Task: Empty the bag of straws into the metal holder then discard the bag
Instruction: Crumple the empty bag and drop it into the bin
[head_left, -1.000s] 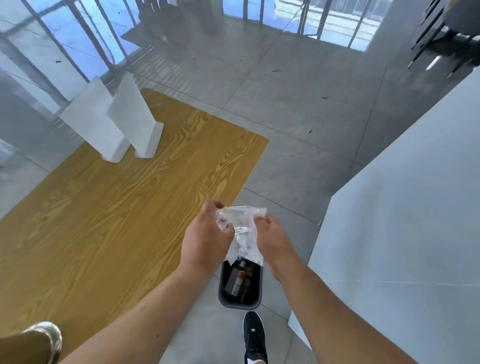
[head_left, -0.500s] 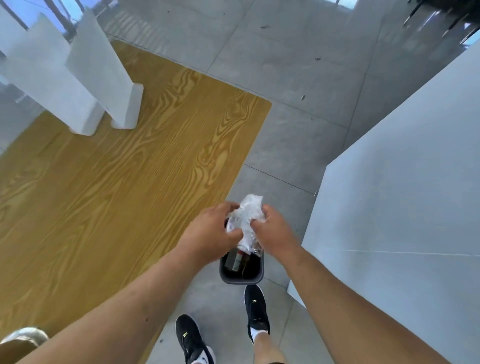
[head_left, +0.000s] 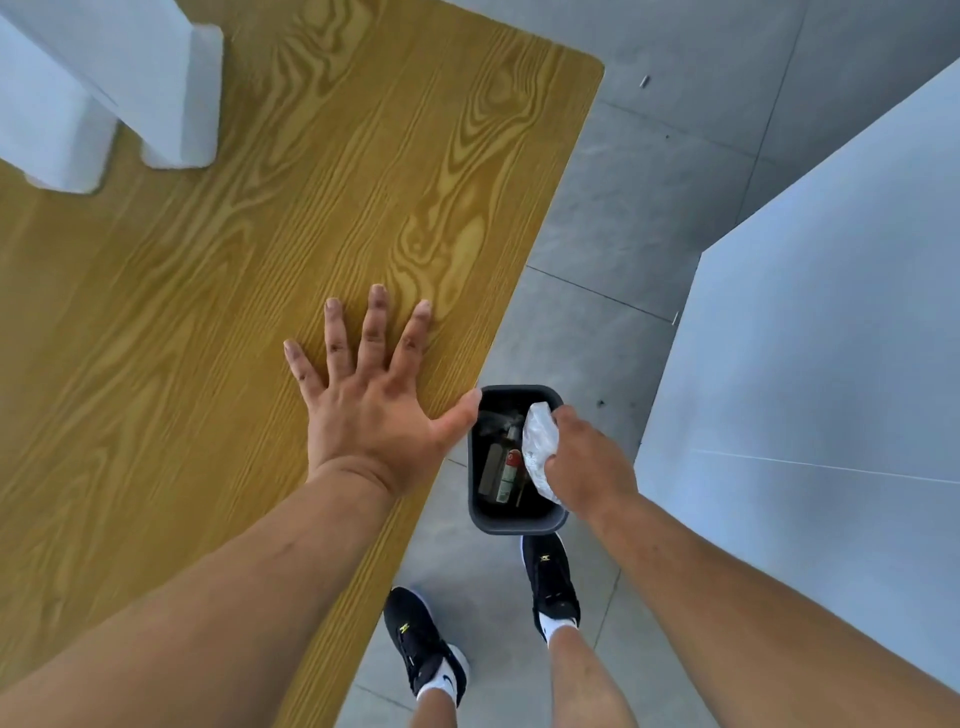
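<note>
Fingers (head_left: 563, 414) of the right hand (head_left: 589, 462) are clutching the crumpled bag (head_left: 537, 449) over the bin (head_left: 514, 526), lower centre, poised for dropping; the left hand (head_left: 363, 421) is lying flat, released, on the surface (head_left: 208, 312), probably bracing.

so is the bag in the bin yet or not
Not yet. The crumpled bag is gripped in the right hand over the dark bin, fingers curled round it.
</note>
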